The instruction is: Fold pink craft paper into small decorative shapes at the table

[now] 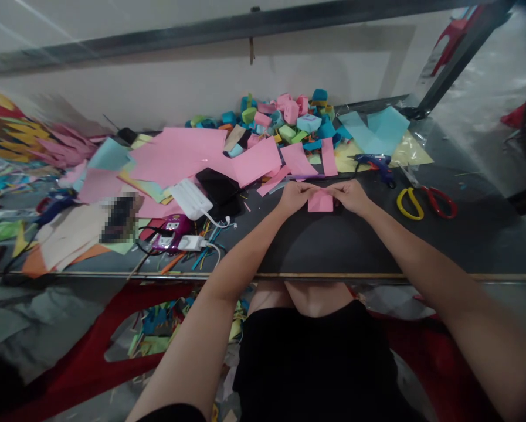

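Observation:
A small piece of pink paper (320, 203) is held just above the dark tabletop, partly folded at its upper edge. My left hand (296, 196) pinches its upper left side, and my right hand (349, 194) pinches the upper right. The fingertips of both hands nearly meet and cover the paper's top edge. Beyond my hands lie cut pink paper strips (328, 157) and a blue hot glue gun (375, 164). To the right of my right hand, scissors with one yellow and one red handle (425, 199) lie spread on the table.
A pile of small coloured paper boxes (289, 117) sits against the wall. Large pink sheets (179, 152), a white power bank (191, 199) and a purple power strip (172, 231) with cables lie to the left. Another glue gun (60, 205) is farther left. A metal bar (201, 29) crosses above.

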Demonstrator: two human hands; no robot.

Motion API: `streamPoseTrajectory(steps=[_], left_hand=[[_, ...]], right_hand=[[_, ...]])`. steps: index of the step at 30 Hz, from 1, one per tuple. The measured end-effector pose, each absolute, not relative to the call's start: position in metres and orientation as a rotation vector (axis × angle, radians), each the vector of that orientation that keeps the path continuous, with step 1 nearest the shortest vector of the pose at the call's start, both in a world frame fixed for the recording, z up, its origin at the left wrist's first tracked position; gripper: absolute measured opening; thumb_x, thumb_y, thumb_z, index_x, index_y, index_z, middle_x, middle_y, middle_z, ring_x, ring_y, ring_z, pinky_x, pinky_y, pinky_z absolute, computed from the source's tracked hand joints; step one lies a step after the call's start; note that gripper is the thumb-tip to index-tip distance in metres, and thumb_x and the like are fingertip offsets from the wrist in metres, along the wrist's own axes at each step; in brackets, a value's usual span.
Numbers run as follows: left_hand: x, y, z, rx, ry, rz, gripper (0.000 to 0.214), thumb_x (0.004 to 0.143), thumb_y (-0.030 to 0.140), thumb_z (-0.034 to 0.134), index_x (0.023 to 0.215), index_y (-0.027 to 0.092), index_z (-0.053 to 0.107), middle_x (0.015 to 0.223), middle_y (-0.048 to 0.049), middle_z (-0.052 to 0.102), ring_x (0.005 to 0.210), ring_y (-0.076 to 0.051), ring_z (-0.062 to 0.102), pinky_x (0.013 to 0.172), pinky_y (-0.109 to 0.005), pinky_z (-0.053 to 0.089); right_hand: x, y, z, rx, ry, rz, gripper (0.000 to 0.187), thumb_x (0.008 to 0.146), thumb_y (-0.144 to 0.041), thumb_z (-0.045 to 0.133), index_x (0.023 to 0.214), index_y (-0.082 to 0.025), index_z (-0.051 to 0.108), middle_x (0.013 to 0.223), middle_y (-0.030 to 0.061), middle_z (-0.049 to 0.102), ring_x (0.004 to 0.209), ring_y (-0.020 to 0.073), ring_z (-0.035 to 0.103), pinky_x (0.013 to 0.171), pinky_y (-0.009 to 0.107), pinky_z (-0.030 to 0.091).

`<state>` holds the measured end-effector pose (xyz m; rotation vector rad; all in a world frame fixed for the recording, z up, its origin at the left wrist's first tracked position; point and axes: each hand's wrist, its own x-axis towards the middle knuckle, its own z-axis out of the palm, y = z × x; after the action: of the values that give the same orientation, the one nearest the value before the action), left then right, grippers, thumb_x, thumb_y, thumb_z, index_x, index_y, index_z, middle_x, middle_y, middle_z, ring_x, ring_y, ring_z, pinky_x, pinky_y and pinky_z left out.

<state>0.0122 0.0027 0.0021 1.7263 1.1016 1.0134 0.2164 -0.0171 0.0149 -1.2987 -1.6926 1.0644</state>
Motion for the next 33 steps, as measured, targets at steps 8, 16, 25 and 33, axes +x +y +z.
streamPoseTrajectory(steps=[8, 16, 25, 33], left_hand=[[0.015, 0.001, -0.002, 1.561, 1.143, 1.167, 0.015, 0.087, 0.027, 0.072, 0.091, 0.018, 0.083, 0.093, -0.0039, 0.081, 0.079, -0.014, 0.066, 0.075, -0.027, 0.052], [0.010, 0.010, -0.009, 1.593, 1.026, 1.056, 0.048, 0.078, 0.048, 0.080, 0.050, 0.015, 0.060, 0.050, 0.0035, 0.049, 0.051, -0.007, 0.040, 0.051, -0.023, 0.031], [0.012, 0.010, -0.012, 1.452, 1.006, 1.175, 0.058, 0.077, 0.070, 0.071, 0.058, 0.016, 0.063, 0.055, 0.0029, 0.054, 0.051, -0.007, 0.043, 0.052, -0.024, 0.038], [0.005, 0.003, -0.013, 2.203, 1.119, 1.385, 0.039, 0.099, 0.046, 0.056, 0.090, 0.018, 0.081, 0.076, -0.0042, 0.077, 0.062, -0.014, 0.064, 0.060, -0.027, 0.049]], right_hand=[[0.214, -0.025, 0.024, -1.287, -1.677, 1.088, 0.054, 0.067, -0.072, 0.078, 0.061, -0.018, 0.072, 0.059, 0.0039, 0.068, 0.051, 0.0120, 0.054, 0.053, 0.028, 0.048], [0.217, -0.023, 0.026, -1.378, -1.707, 0.994, 0.055, 0.067, -0.073, 0.077, 0.060, -0.020, 0.070, 0.060, 0.0057, 0.072, 0.053, 0.0167, 0.064, 0.053, 0.030, 0.053], [0.219, -0.018, 0.019, -1.298, -1.700, 1.130, 0.048, 0.067, -0.069, 0.079, 0.070, -0.021, 0.079, 0.076, 0.0108, 0.079, 0.071, 0.0245, 0.075, 0.055, 0.032, 0.057], [0.216, -0.023, 0.016, -1.198, -1.697, 0.651, 0.041, 0.077, -0.053, 0.075, 0.102, -0.021, 0.077, 0.102, 0.0117, 0.079, 0.094, 0.0308, 0.075, 0.071, 0.043, 0.061]])
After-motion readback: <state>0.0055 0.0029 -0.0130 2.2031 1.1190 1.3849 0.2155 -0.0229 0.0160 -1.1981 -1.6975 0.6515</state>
